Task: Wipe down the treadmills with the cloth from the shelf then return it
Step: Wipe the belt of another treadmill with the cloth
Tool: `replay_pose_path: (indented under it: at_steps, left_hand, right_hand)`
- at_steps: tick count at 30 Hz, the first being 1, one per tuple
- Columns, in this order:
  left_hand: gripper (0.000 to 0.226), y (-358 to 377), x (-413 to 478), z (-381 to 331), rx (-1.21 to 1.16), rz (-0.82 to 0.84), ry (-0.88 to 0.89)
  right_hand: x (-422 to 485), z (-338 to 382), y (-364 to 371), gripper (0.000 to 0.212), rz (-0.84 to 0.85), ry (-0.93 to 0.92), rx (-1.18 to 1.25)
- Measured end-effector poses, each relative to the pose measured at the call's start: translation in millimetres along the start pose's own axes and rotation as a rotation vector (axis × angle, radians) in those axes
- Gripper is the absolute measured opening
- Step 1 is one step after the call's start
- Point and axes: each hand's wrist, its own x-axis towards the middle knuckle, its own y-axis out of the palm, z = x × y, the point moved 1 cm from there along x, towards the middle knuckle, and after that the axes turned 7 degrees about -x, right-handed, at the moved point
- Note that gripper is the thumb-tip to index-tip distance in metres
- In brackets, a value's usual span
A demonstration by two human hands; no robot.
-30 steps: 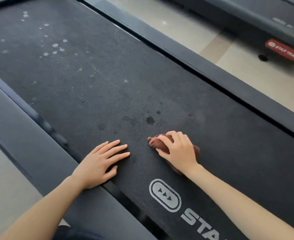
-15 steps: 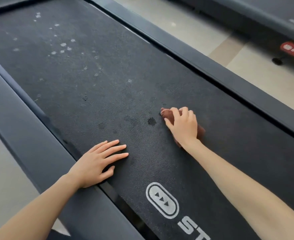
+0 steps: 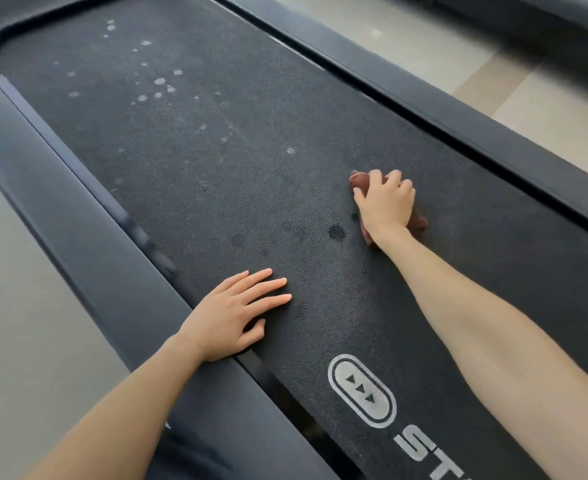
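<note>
Right hand (image 3: pixel 384 206) bunches the brown cloth (image 3: pixel 360 180) under curled fingers (image 3: pixel 394 178) mid treadmill belt (image 3: pixel 216 150), likely for scrubbing pressure; left hand (image 3: pixel 230 318) lies flat at the belt's left edge, fingers straight and slightly spread, apparently bracing; pale spots (image 3: pixel 159 81) ahead look unwiped.

Treadmill belt (image 3: pixel 285 168), near end: white oval logo (image 3: pixel 362 390) with three small arrowheads inside. Just beside it, big white letters (image 3: pixel 420 448) "ST", with the rest of the word cut off by the picture's bottom edge. No other readable text.
</note>
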Motion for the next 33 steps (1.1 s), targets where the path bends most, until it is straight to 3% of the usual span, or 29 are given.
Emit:
replay_pose_path:
  at_steps: [6, 9, 13, 16, 18, 24, 29, 31, 33]
  left_hand:
    - [0.051, -2.0, -2.5, 1.6, -0.050, 0.029, -0.004]
    - [0.053, -9.0, -13.9, 14.1, -0.073, -0.048, -0.175]
    - [0.064, -24.1, -31.1, 60.0, 0.006, -0.138, -0.463]
    - [0.065, -20.7, -31.6, 69.6, 0.045, -0.130, -0.514]
    - [0.065, -18.5, -29.4, 69.3, 0.031, -0.136, -0.499]
    - [0.066, -20.3, -29.4, 67.7, 0.029, -0.162, -0.499]
    - [0.067, -22.9, -29.4, 66.0, 0.031, -0.150, -0.505]
    - [0.066, -22.5, -29.5, 65.5, 0.025, -0.147, -0.511]
    - [0.066, -23.0, -29.9, 66.9, 0.028, -0.143, -0.509]
  right_hand:
    - [-84.0, 28.3, -11.5, 0.040, -0.113, -0.391, 0.089]
    - [-89.5, -3.8, -5.6, 0.037, -0.174, -0.520, 0.112]
    - [-16.1, 6.7, 1.5, 0.041, -0.123, -0.252, 0.047]
    - [15.6, 40.1, 8.4, 0.046, -0.088, -0.106, -0.022]
    - [9.1, 52.9, 6.4, 0.046, -0.103, -0.124, -0.069]
    - [-91.3, 61.6, -17.0, 0.040, -0.140, -0.490, 0.095]
    - [-184.4, 15.0, -13.7, 0.042, -0.174, -0.921, 0.243]
    - [-169.2, 8.5, -11.4, 0.040, -0.160, -0.944, 0.244]
    - [-135.3, 16.5, -12.5, 0.037, -0.176, -0.847, 0.210]
